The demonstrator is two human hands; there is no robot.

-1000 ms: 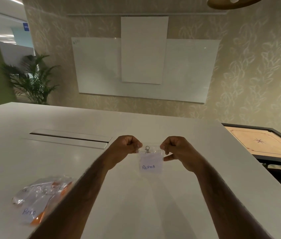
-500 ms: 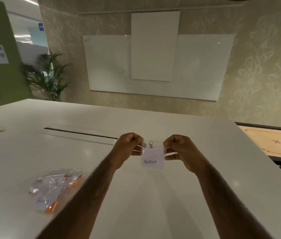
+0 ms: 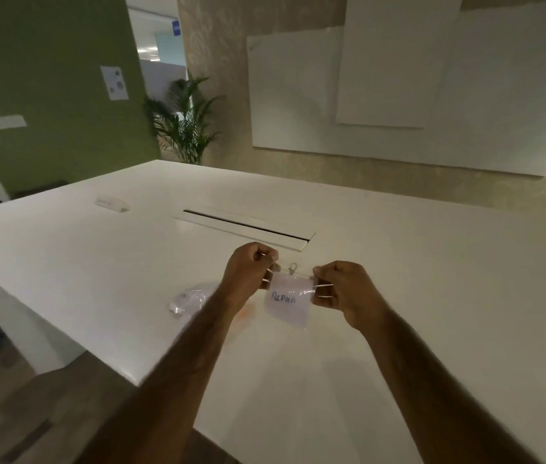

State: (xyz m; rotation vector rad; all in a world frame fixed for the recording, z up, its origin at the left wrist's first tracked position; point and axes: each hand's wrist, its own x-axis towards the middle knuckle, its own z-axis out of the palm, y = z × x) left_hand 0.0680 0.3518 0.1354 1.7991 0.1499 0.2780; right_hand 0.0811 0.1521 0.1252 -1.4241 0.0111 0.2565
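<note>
Bag (image 3: pixel 286 301) labelled ALPHA hangs just above desk (image 3: pixel 432 262), mid-scene. Curled fingers of left hand (image 3: pixel 248 269) and right hand (image 3: pixel 342 289) pinch its top corners. Clasp (image 3: pixel 293 267) pokes up at top edge. Probably working on the top strip: pull evenly, mind clasp. Other bags (image 3: pixel 186 299) lie left.

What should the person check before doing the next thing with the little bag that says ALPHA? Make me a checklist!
1. Left hand pinches the ALPHA bag at its top left corner: ok.
2. Right hand pinches its top right corner: ok.
3. The word on it faces the head camera and can be read: ok.
4. Metal clasp sits at the top edge, between the hands: ok.
5. Top strip of the bag pressed shut: cannot tell.
6. Pile of other bags lies on the table to the left, not caught in either hand: ok.
</note>
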